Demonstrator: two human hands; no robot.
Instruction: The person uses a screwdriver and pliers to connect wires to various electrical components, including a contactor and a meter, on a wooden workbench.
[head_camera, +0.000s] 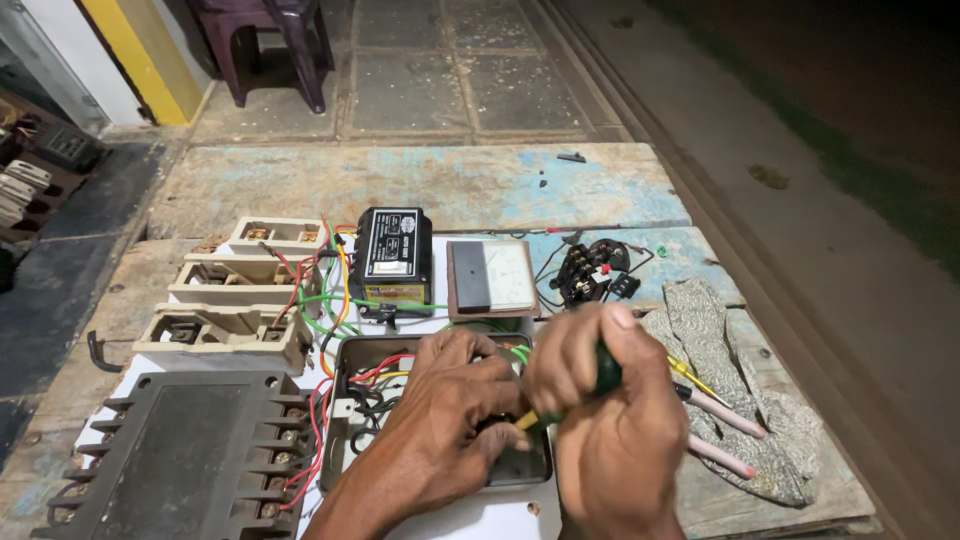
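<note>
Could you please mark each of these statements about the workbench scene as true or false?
1. The right hand grips a green-handled screwdriver. True.
2. The left hand rests on the cloth. False: it is over the open metal box.
3. The black meter stands behind the box. True.
4. The chair is on the bench. False: it stands on the floor beyond.
5. Pliers lie on the cloth. True.

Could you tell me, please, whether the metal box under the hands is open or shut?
Open: the metal box has no lid, and red, black and green wires show inside it.
</note>
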